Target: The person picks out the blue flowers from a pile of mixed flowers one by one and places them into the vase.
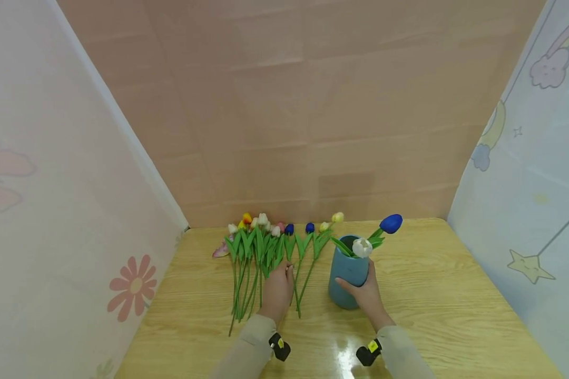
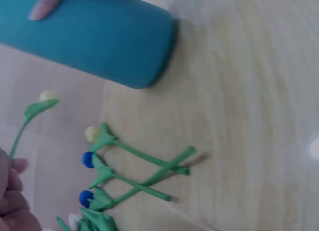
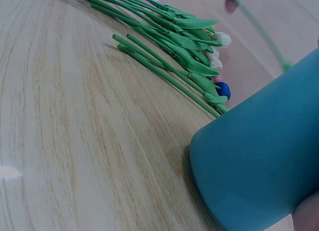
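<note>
My left hand [image 1: 278,289] pinches the green stem of a cream tulip [image 2: 48,95], held up above the table. Around the side of a blue vase [image 1: 348,281] my right hand [image 1: 369,297] curls, thumb across its front. A blue tulip [image 1: 391,223] and a white tulip [image 1: 362,247] stand in the vase, their blooms leaning over the rim. Left of the vase, in the left wrist view, another pale yellow tulip [image 2: 92,133] and two blue tulips lie with crossed stems.
Several tulips [image 1: 246,252] in white, yellow, orange and pink lie bunched at the left on the wooden table [image 1: 436,295]. A purple bloom [image 1: 221,250] rests at their edge. A brown backdrop [image 1: 313,105] stands behind, with pale printed sheets on both sides.
</note>
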Available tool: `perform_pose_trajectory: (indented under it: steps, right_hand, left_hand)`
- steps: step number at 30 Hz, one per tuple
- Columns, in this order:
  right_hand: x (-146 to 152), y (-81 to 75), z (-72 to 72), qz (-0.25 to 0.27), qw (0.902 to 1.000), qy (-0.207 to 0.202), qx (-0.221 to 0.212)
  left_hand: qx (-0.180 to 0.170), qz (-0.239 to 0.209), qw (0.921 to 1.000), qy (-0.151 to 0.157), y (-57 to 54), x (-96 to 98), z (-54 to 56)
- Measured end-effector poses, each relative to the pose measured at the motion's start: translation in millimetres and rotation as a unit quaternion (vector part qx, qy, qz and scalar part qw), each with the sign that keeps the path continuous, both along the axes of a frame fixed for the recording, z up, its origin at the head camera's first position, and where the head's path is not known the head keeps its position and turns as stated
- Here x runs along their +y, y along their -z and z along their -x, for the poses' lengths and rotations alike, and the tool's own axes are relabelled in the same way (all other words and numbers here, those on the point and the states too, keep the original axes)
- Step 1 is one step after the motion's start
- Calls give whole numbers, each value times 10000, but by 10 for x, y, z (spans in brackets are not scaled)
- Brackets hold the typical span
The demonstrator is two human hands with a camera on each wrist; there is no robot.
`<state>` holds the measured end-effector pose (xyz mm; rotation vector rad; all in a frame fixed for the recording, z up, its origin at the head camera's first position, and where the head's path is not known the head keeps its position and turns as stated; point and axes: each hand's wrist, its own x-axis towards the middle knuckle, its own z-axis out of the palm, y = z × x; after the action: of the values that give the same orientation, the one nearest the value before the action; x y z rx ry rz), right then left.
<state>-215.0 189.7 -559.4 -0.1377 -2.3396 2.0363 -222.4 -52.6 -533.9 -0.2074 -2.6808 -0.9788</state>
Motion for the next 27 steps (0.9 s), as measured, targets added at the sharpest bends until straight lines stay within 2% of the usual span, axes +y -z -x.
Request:
perform_pose_trajectory:
  steps: [2, 4, 7, 9, 12, 15, 18, 21, 24, 27]
  right_hand:
    - [-9, -9, -9, -43, 10000, 12, -21]
    - [-12, -16, -17, -73, 9999, 0, -72]
    - [-16, -16, -22, -83, 9999, -9, -109]
    - [-14, -17, -17, -65, 9999, -6, -87]
    - [-8, -13, -5, -70, 10000, 4, -36]
    - [-2, -9, 3, -72, 10000, 11, -14]
    - [2, -7, 1, -60, 10000, 8, -2]
    - [3, 5, 6, -37, 10000, 4, 21]
    - [10, 28, 15, -30, 10000, -3, 3]
    - [16, 40, 17, -47, 10000, -6, -68]
  left_hand:
    - [166, -481, 9987, -51, -51, -49, -12]
    - [431, -1007, 9940, -54, -60, -127, -25]
    - [788, -1514, 9852, -173, -17, -276, -49]
    - [1057, -1783, 9776, -356, 44, -374, -40]
    - [1361, -1845, 9704, -755, 97, -531, -20]
    - [1530, -1685, 9656, -1257, 72, -673, -28]
    - [1495, -1431, 9622, -1771, 32, -805, -37]
    - [1246, -1218, 9601, -2187, 31, -921, -24]
    - [855, -1153, 9606, -2381, 47, -1009, -38]
    - [394, -1124, 9623, -2444, 66, -1058, -79]
